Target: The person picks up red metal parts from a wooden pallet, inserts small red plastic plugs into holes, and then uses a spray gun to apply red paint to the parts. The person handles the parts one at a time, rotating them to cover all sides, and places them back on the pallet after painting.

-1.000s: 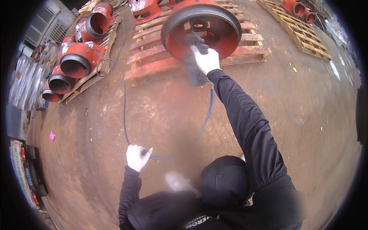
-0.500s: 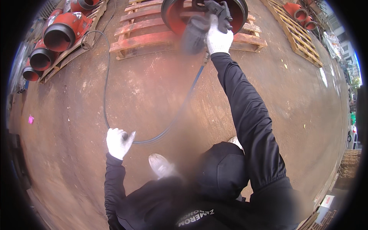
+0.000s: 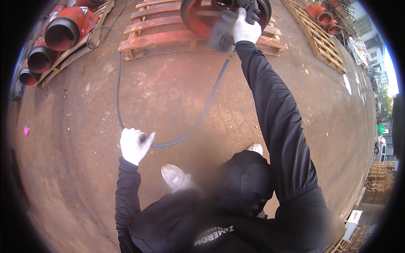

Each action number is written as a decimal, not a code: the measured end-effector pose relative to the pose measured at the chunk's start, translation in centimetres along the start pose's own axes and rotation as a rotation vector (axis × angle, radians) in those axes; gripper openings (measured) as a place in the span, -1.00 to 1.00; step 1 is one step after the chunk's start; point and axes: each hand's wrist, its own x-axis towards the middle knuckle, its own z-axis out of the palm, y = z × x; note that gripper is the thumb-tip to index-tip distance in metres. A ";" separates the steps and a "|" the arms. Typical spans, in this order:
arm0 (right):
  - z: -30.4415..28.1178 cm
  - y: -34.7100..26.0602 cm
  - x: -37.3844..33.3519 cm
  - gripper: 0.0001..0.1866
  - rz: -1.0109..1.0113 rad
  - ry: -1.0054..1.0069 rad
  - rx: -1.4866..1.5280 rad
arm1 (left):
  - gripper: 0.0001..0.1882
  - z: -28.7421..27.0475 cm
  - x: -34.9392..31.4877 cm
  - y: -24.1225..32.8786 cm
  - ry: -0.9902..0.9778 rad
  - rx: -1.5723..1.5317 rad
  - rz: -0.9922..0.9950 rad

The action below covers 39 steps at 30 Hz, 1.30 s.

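Floor [image 3: 84, 139]: brown, worn, scuffed with pale marks; on it we count three wooden pallets near the top of the view.
Centre pallet [image 3: 156, 41]: slats stained red; bears one large, round red piece [image 3: 195, 21] with a dark rim, cut off by the upper edge.
Left pallet [image 3: 55, 69]: set aslant; bears a row of red pipe fittings [image 3: 86, 23] with dark, open mouths.
Right pallet [image 3: 322, 48]: yellowish slats; whether the smaller red fittings [image 3: 314, 10] rest on it or beside it, we cannot tell.
Also on the floor, we list: part of a dark hose [image 3: 118, 76]; a pink scrap [image 3: 26, 130], far left; two white shoes [image 3: 172, 175].
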 end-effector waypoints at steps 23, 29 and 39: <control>-3.6 1.2 -2.0 -0.62 0.115 -0.107 -0.500 | -0.47 3.6 -0.3 -1.6 -0.017 -0.168 -0.004; -3.5 1.1 -2.9 -0.64 0.045 -0.103 -0.631 | -0.46 3.9 0.2 -3.0 -0.023 -0.188 0.017; -6.0 -0.7 -4.0 -0.56 0.165 -0.014 -0.676 | -0.46 5.6 1.5 -3.9 -0.043 -0.270 0.031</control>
